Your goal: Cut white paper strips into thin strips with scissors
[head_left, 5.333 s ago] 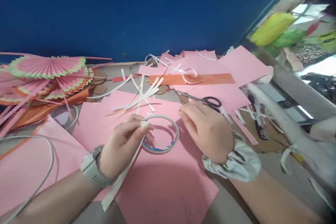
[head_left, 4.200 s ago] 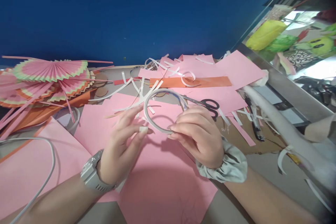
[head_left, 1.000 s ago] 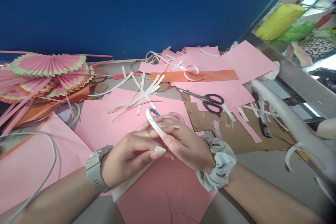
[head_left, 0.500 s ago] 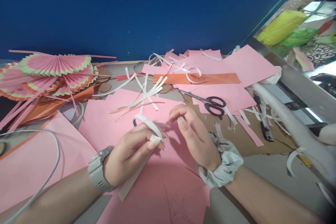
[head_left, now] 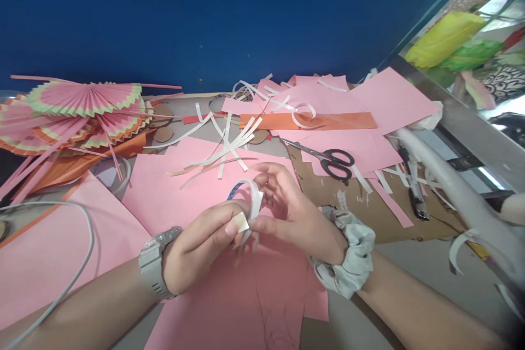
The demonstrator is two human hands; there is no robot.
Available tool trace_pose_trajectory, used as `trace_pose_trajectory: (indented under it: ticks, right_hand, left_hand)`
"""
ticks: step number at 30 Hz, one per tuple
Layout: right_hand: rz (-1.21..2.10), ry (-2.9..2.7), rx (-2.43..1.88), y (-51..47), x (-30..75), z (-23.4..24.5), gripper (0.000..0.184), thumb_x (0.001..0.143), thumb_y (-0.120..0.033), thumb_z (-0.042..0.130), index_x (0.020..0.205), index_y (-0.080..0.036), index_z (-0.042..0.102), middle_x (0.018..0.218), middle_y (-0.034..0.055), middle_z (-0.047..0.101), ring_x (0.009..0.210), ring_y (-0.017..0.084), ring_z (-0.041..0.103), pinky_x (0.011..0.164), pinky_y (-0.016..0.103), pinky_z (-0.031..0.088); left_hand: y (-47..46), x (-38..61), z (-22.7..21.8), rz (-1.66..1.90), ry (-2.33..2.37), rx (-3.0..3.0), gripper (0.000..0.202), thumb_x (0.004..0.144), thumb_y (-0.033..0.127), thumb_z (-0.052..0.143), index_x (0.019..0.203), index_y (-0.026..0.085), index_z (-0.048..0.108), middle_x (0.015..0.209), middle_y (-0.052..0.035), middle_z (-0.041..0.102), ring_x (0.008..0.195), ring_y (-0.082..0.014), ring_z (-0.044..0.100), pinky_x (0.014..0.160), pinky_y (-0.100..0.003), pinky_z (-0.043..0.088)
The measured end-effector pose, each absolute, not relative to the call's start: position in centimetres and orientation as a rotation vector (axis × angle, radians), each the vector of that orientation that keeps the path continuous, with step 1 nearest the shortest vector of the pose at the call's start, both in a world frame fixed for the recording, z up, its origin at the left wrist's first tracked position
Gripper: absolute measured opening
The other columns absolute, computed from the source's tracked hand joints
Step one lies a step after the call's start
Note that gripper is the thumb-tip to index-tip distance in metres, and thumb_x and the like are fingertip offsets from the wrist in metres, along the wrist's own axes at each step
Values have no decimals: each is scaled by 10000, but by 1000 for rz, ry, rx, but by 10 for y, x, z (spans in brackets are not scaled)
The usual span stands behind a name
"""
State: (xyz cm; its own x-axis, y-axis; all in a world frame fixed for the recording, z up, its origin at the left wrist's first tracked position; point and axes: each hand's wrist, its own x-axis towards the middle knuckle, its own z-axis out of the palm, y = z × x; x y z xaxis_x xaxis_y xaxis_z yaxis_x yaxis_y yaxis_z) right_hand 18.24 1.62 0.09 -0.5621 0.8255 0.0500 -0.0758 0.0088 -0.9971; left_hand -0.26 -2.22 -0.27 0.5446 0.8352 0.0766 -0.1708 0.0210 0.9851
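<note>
Between my hands is a narrow roll of white tape [head_left: 255, 202] with blue print inside its ring. My left hand [head_left: 205, 238], with a grey watch on the wrist, pinches a small white tape end under the thumb and steadies the roll. My right hand [head_left: 293, 213], a pale scrunchie at its wrist, curls its fingers round the roll's right side, the thumb close to the left fingertips. Both hands are above pink paper sheets [head_left: 229, 306]. Left fingers behind the roll are partly hidden.
Loose white strips [head_left: 223, 147] lie beyond the hands. Black-handled scissors [head_left: 334, 161] and a cutter [head_left: 414, 191] rest to the right, near an orange strip [head_left: 348, 121]. Pleated paper fans [head_left: 88, 101] are piled at left. A white cable [head_left: 91, 229] loops at left; a blue wall [head_left: 246, 22] stands behind.
My right hand has moved left and now touches the roll. The roll has turned more upright, and the long white strip below my left hand no longer shows.
</note>
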Motion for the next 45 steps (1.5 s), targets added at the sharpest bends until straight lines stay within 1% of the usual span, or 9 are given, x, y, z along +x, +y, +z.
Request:
trace_pose_trajectory:
  ticks: [2,6,14,23,31,35,38,40,45]
  right_hand:
    - [1623,-1631,-786,16,183,2,563,815,-251,665,1270,-260,333,1011,20,431,915,130,505,789,277,463]
    - [1592,-1706,-816,18,185,4,347,823,-283,658,1115,-208,486,1057,50,495,976,165,526,853,328,457]
    - [1553,-1702,-836,20,185,2,200,888,-314,577,1043,-209,507,990,34,533,933,153,537,821,308,451]
    - [1490,-1697,-875,21,182,6,71,927,-224,489,960,-181,535,937,23,539,890,131,525,800,274,432]
    - [1424,-1737,-967,22,183,8,192,970,-297,416,886,-187,547,823,1,527,776,118,504,733,245,429]
    - [1374,-1638,-1025,23,182,3,180,967,-307,420,1001,-195,557,779,-7,523,727,112,525,696,246,463]
    - [1249,-1453,-1044,28,185,-3,228,953,-291,444,1162,-214,488,805,-6,498,747,122,553,658,255,506]
    - [1167,-1389,-1070,31,189,-5,261,942,-276,464,1199,-231,468,849,2,491,780,126,552,665,263,515]
    - [1185,-1415,-1100,33,196,-1,237,972,-288,407,1191,-246,488,622,-56,359,557,103,382,582,246,423]
  left_hand:
    - [-22,-3,-3,854,644,1271,301,981,284,308,736,180,449,763,-18,498,729,-122,511,659,-254,425]
    - [-21,-3,-1,839,646,1226,297,974,296,331,732,174,452,765,-27,515,696,-126,517,619,-254,425]
    - [-19,-2,-2,864,600,1198,279,970,276,323,731,179,428,744,-26,523,611,-118,475,602,-272,415]
    - [-20,0,1,848,615,1214,283,965,274,336,717,177,431,748,-42,524,681,-139,507,588,-260,420]
    - [-20,0,1,808,640,1247,292,967,279,330,719,173,443,760,-56,546,682,-144,514,590,-267,418]
    - [-21,0,-1,837,644,1240,287,962,280,334,718,179,446,749,-62,540,723,-165,527,599,-279,418]
    - [-22,1,-3,892,643,1257,282,959,258,333,717,179,452,740,-56,537,697,-164,529,645,-309,429]
    - [-22,1,-4,935,630,1277,279,959,249,328,720,181,454,744,-52,535,681,-164,534,667,-329,433]
    - [-22,-1,-2,944,601,1393,260,957,232,319,756,185,476,752,-52,526,758,-180,558,722,-333,429]
